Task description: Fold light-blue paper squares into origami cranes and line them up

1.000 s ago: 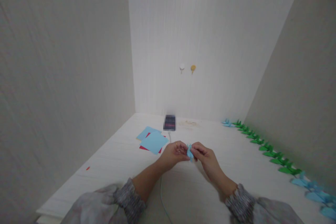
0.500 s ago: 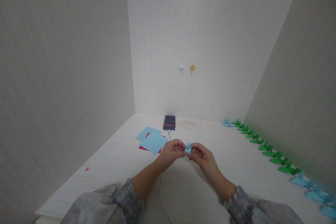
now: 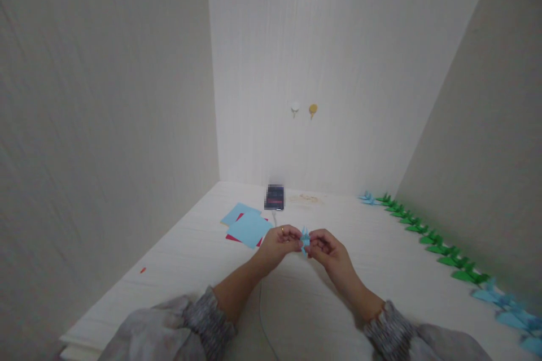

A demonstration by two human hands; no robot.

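Note:
A small light-blue origami crane (image 3: 305, 238) is held above the white table (image 3: 203, 293), its thin points sticking up. My left hand (image 3: 277, 246) pinches its left side between thumb and fingers. On the other side, my right hand (image 3: 329, 249) is closed with thumb and fingertips at the crane's right edge. Parts of the crane are hidden behind the fingertips. Left of my hands lie sheets of blue paper (image 3: 249, 229) with red paper (image 3: 234, 238) showing under them.
Folded green cranes (image 3: 444, 251) line the right wall, with blue cranes (image 3: 514, 316) nearer me and more blue ones (image 3: 368, 198) at the far end. A phone (image 3: 275, 197) leans at the back, its cable (image 3: 261, 316) running towards me. A red scrap (image 3: 143, 270) lies left.
My right thumb has drawn slightly away from the left one, showing more of the crane's lower part. The whole view has shifted a little.

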